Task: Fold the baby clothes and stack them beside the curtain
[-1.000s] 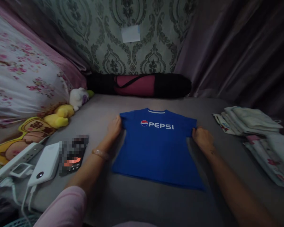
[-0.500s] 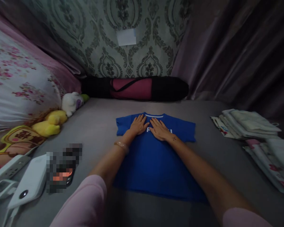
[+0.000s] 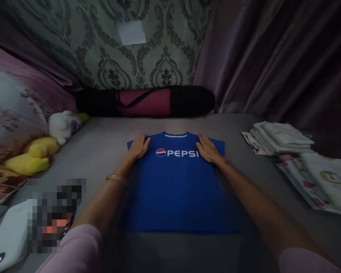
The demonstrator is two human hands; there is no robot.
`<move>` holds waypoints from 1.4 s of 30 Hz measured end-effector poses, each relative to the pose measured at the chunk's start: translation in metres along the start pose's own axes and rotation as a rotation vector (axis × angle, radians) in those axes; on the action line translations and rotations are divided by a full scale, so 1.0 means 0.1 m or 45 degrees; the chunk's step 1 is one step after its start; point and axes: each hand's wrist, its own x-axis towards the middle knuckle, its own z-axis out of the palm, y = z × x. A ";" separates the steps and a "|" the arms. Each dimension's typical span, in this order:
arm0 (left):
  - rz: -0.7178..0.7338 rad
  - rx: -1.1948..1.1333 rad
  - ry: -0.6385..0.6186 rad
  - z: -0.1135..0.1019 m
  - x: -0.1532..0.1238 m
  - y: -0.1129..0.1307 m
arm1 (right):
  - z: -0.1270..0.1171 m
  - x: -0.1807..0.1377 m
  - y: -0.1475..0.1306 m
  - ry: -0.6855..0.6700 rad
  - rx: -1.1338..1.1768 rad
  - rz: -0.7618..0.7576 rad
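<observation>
A blue T-shirt (image 3: 176,185) with a PEPSI print across the chest lies spread flat, its collar at the far side. On its left shoulder and sleeve rests my left hand (image 3: 139,147), palm down with the fingers stretched out. My right hand (image 3: 208,148) lies flat on the opposite shoulder, fingers extended, just beside the last letter of the print. Parts of both sleeves are covered by the hands. Neither hand grips the cloth.
Two stacks of folded cloths, a farther stack (image 3: 284,138) and a nearer one (image 3: 324,182), lie at right on the grey sheet (image 3: 102,151). A black and pink long bag (image 3: 147,101) lies along the wall. Plush toys (image 3: 31,155) and a white power bank (image 3: 13,231) are at left.
My hands have slid apart from near the collar out to the two shoulders, uncovering the PEPSI print. The camera view has turned slightly to the right.
</observation>
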 end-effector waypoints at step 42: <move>-0.702 -0.156 0.266 -0.24 -0.75 -0.20 | 0.18 0.36 -0.62 -0.022 -0.168 0.108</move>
